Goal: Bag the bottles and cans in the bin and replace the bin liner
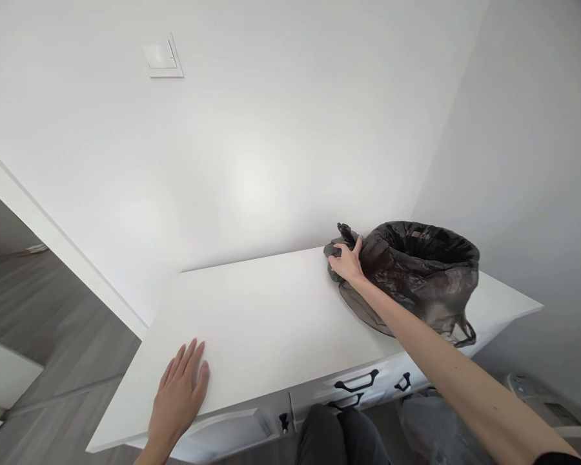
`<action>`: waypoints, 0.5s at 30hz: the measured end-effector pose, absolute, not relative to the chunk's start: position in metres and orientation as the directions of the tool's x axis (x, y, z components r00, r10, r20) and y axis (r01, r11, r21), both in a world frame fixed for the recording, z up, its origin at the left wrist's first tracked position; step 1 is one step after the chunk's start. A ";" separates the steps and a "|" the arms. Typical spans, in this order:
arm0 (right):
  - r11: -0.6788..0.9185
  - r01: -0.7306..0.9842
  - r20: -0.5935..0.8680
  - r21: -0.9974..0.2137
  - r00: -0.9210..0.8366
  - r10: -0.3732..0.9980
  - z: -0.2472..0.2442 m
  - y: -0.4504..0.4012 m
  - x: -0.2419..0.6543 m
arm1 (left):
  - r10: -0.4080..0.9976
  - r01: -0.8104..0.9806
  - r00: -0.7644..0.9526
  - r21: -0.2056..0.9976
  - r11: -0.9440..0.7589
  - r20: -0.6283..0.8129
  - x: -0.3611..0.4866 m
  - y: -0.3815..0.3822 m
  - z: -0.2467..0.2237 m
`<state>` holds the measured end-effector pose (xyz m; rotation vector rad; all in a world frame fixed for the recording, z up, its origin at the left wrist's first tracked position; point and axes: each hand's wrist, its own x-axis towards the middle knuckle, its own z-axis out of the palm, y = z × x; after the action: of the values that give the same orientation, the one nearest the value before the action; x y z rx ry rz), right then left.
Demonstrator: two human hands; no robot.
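My left hand (179, 394) lies flat on the left part of the white cabinet top (252, 323), fingers stretched out, holding nothing. On the right, my right hand (347, 259) grips a bunched, knotted dark plastic bag (333, 250), with thumb and fingers curled on it. A bit of green shows through the plastic under the hand. Directly beside it stands a bin lined with a dark translucent bag (430, 278), its round mouth open upward and the liner folded over the rim. One bag handle loop hangs near the cabinet's front edge.
Drawers with black handles (357, 381) face my knees (339, 439). A white wall with a switch (163, 57) rises behind, and a grey wall stands at right. A clear plastic bag (436, 423) and a pale appliance (537, 400) are low at right.
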<state>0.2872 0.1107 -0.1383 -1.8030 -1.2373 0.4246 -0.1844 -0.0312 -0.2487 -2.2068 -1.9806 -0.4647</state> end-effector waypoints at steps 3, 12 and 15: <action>-0.183 0.595 0.141 -0.782 0.456 0.879 -0.144 0.118 0.296 | 0.931 0.987 0.092 0.092 -0.132 0.353 -0.185 -0.031 -0.250; -0.203 0.623 0.153 -0.755 0.468 0.870 -0.183 0.129 0.314 | 0.914 0.985 0.114 0.073 -0.154 0.390 -0.188 -0.033 -0.258; -0.178 0.661 0.196 -0.729 0.450 0.871 -0.190 0.129 0.316 | 0.915 0.984 0.112 0.083 -0.156 0.387 -0.189 -0.033 -0.260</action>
<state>0.3163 0.1288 -0.1902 -1.9186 -1.2867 0.3392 -0.1888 -0.0329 -0.2597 -2.1880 -1.9011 -0.5238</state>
